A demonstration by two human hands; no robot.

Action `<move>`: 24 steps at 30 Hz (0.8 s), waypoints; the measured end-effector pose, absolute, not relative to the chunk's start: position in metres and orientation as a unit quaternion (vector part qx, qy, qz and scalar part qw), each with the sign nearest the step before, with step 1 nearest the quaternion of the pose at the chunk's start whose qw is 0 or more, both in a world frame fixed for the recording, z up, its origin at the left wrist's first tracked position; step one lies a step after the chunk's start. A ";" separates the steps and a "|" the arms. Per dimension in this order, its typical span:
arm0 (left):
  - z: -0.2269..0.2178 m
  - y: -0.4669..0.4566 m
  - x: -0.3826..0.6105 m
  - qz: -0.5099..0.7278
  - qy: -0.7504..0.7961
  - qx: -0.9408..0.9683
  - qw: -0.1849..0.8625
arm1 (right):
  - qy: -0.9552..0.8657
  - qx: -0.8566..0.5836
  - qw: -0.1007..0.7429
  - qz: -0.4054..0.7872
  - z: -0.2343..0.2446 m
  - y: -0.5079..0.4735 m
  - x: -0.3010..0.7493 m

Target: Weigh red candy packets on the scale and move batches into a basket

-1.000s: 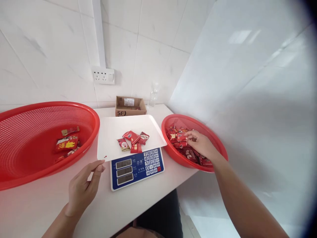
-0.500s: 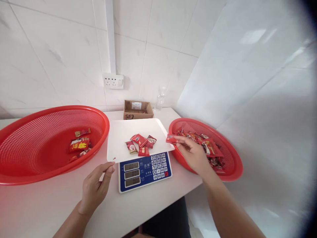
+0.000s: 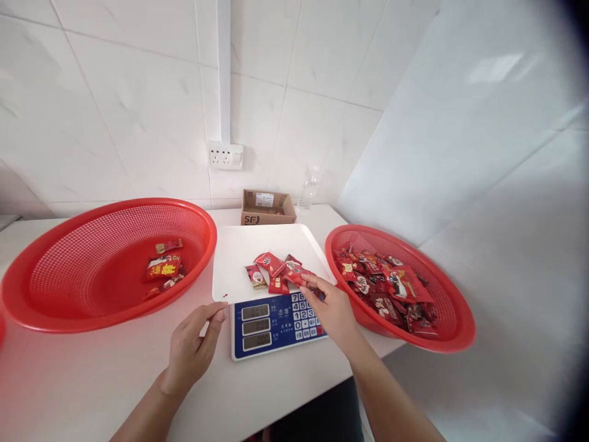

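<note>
My right hand (image 3: pixel 329 310) is closed on a small red snack packet (image 3: pixel 298 274), held at the right of the pile on the white scale tray (image 3: pixel 234 242). Several other packets lie there, among them a red one (image 3: pixel 270 263) and a pink-and-gold one (image 3: pixel 256 277). At the tray's front left corner is my left hand (image 3: pixel 196 344), thumb and index finger pinched together; whatever they grip, if anything, is hidden. Below the tray, the blue scale panel (image 3: pixel 283 326) shows three displays, and my right hand covers part of its keypad.
A red basket (image 3: pixel 59 245) on the left holds a few packets. Another red basket (image 3: pixel 455 328), heaped with red packets, stands at the right table edge. Behind the scale are a cardboard box (image 3: pixel 252 219) and a clear plastic bottle (image 3: pixel 307 191). A socket (image 3: pixel 225 156) is on the wall.
My right hand has carried the snack packet left, from the tray's right edge to the pile. My left hand stays by the tray corner. The whole view has shifted slightly.
</note>
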State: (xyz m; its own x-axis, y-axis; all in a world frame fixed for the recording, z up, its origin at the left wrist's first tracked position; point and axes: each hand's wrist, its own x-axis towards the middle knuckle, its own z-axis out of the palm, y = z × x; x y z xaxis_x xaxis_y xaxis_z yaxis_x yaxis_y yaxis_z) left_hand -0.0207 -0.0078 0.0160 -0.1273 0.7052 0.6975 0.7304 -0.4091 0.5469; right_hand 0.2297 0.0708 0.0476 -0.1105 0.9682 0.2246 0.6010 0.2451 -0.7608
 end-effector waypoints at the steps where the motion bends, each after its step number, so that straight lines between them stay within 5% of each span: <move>1: 0.016 -0.008 -0.021 -0.518 -0.545 -0.659 0.011 | -0.707 -0.558 0.356 0.247 0.047 0.070 0.229; 14: 0.014 -0.009 -0.021 -0.517 -0.552 -0.655 0.007 | -0.697 -0.596 0.380 0.122 0.062 0.069 0.278; 24: 0.008 -0.009 -0.022 -0.520 -0.564 -0.641 -0.015 | -0.711 -0.697 0.092 0.019 0.048 0.067 0.308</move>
